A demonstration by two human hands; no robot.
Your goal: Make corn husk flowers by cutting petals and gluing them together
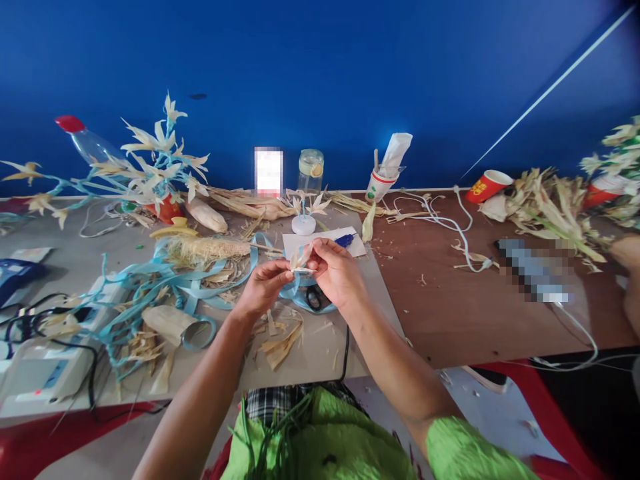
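Note:
Between my fingertips, over the middle of the table edge, is a small pale corn husk flower (301, 260). My left hand (265, 285) pinches it from the left, thumb and fingers together. From the other side my right hand (337, 272) has its thumb and fingers closed on it too; part of the flower is hidden by the fingers. Beneath the hands lie light blue ribbon (294, 292) and a black loop (314, 298), perhaps a scissor handle. Just beyond is a white card (357, 248) with a dark blue tool (345, 240) on it. Husk scraps (280, 347) lie nearer me.
Blue-stemmed husk flowers (160, 140) stand at left, near a corn cob (207, 220). A white round base (303, 225) holds small flowers. Behind it is a lidded jar (311, 170). At right are a paper cup (489, 185), dried husks (545, 207) and a phone (533, 270) with a cable.

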